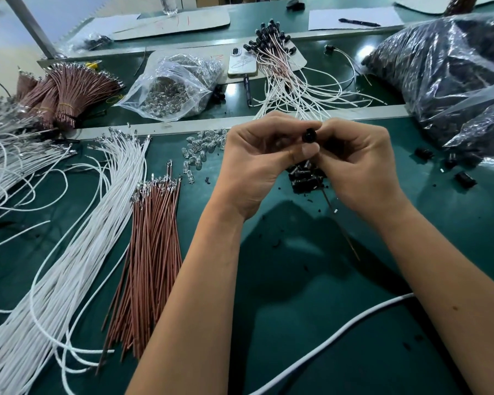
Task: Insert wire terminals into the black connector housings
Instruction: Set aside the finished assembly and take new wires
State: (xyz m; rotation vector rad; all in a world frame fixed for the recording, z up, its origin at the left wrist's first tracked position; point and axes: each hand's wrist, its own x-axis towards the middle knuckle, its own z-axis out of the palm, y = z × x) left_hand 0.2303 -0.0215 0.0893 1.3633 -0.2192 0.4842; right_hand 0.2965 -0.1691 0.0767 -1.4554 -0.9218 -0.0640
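Fingers of the left hand and right hand pinch one black connector housing, a brown wire trailing below. Likely risk: a tilted terminal could jam or bend. Left of the housing, a clear bag holds bulbs; right of it, a large bag holds black housings.

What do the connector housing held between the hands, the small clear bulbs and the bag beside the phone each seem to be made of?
Connector housing: probably moulded plastic, going by its matte black, rounded body.
Small clear bulbs: glass or clear plastic; see-through with bright glints, too small to settle.
Bag: thin clear plastic film, crinkled and shiny.
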